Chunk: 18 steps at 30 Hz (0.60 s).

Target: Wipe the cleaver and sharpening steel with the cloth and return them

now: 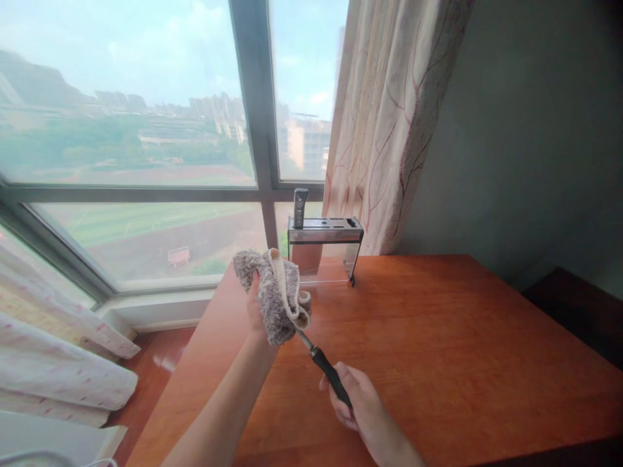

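Observation:
My left hand (253, 310) grips a fluffy grey cloth (277, 311) with a pale edging. The cloth is folded around the far end of a tool with a black handle (331, 375). Only a short piece of its metal shank shows below the cloth, so the tool's kind is hidden. Closed around the lower part of the black handle is my right hand (357, 399). Both hands are above the wooden table (438, 363). Behind the cloth stands a clear-sided knife holder (328, 231) with a metal top, and a dark grey handle (300, 207) sticks up from its left end.
A large window (146, 162) fills the back left, with a pale patterned curtain (394, 97) beside it. More curtain (58, 363) hangs at the lower left. The grey wall (525, 130) rises on the right, above a dark piece of furniture (574, 305) by the table.

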Each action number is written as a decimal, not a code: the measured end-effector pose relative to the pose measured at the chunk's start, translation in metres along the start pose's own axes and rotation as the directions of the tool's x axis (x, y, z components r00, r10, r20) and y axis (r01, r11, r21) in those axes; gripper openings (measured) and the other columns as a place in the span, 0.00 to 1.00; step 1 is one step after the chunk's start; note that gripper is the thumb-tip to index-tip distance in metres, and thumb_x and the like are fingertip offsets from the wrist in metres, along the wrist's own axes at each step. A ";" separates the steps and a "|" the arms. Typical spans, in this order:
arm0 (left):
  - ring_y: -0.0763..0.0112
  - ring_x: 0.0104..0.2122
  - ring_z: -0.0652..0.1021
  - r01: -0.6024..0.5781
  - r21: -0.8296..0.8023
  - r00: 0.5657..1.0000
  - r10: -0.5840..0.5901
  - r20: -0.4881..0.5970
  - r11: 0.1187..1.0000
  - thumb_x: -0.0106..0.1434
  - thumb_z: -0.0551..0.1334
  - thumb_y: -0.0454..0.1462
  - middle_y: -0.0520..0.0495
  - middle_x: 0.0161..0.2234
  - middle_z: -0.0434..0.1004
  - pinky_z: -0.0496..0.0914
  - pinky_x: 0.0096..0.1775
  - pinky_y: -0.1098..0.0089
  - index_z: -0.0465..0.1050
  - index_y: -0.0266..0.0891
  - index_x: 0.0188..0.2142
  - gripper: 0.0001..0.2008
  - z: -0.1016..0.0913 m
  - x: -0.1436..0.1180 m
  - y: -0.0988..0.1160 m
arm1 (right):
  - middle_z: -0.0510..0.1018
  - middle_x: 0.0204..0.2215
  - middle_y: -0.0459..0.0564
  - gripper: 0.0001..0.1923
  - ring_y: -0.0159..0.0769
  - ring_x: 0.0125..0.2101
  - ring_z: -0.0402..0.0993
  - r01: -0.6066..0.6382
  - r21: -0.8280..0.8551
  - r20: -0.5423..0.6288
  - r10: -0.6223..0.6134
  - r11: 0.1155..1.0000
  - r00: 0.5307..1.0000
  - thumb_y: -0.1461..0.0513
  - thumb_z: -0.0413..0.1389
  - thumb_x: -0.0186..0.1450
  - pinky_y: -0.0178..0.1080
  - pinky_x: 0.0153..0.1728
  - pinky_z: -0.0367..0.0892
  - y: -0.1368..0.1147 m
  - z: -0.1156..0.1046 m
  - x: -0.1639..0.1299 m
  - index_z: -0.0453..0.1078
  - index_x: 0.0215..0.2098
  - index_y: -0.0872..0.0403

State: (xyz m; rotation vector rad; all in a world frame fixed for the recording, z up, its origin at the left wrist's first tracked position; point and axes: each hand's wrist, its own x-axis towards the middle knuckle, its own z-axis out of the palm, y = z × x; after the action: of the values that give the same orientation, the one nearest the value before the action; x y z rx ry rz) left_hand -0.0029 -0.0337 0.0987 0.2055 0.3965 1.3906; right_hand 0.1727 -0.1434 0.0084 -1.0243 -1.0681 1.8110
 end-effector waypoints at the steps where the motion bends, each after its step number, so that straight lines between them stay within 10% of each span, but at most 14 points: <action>1: 0.56 0.25 0.79 -0.004 0.011 1.000 0.004 -0.009 1.000 0.65 0.45 0.55 0.40 0.24 0.77 0.74 0.26 0.59 0.75 0.33 0.37 0.30 0.001 0.000 0.001 | 0.58 0.13 0.38 0.28 0.24 0.13 0.49 0.086 -0.184 -0.038 -0.095 0.979 0.995 0.42 0.45 0.66 0.30 0.15 0.44 0.000 -0.003 -0.002 0.71 0.37 0.58; 5: 0.55 0.25 0.78 -0.001 0.031 0.999 0.002 -0.034 1.000 0.63 0.46 0.57 0.39 0.24 0.76 0.74 0.25 0.59 0.74 0.33 0.37 0.31 0.000 0.001 -0.001 | 0.76 0.28 0.51 0.16 0.38 0.30 0.73 0.301 -0.809 -0.003 -0.516 0.505 0.857 0.53 0.50 0.68 0.36 0.30 0.62 0.001 -0.015 -0.008 0.72 0.42 0.54; 9: 0.56 0.24 0.77 -0.003 0.023 0.999 0.004 -0.039 1.000 0.64 0.45 0.57 0.40 0.24 0.75 0.73 0.25 0.58 0.74 0.33 0.38 0.31 -0.002 0.002 -0.004 | 0.78 0.31 0.55 0.13 0.43 0.32 0.75 0.274 -0.943 0.098 -0.631 0.187 0.769 0.57 0.50 0.68 0.39 0.33 0.64 0.005 -0.021 -0.007 0.72 0.44 0.55; 13: 0.55 0.25 0.78 0.000 0.034 1.000 0.000 -0.012 0.999 0.62 0.48 0.58 0.40 0.25 0.75 0.73 0.26 0.57 0.74 0.34 0.40 0.31 -0.003 0.001 -0.005 | 0.78 0.31 0.53 0.14 0.41 0.32 0.74 0.282 -0.898 0.030 -0.594 0.336 0.804 0.57 0.47 0.69 0.38 0.32 0.62 0.002 -0.016 -0.004 0.72 0.41 0.54; 18: 0.56 0.27 0.78 0.018 0.055 0.999 -0.020 0.043 0.998 0.62 0.48 0.59 0.40 0.26 0.76 0.74 0.27 0.58 0.75 0.33 0.38 0.32 0.000 -0.003 -0.009 | 0.61 0.15 0.41 0.22 0.27 0.16 0.55 0.163 -0.368 -0.113 -0.218 0.915 0.969 0.48 0.45 0.68 0.32 0.18 0.49 -0.011 -0.007 0.001 0.69 0.32 0.55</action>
State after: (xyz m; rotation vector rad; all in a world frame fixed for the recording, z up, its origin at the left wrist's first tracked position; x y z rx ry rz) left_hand 0.0048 -0.0387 0.0957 0.2756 0.3994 1.3552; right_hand 0.1811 -0.1365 0.0161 -1.2017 -1.3825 1.3864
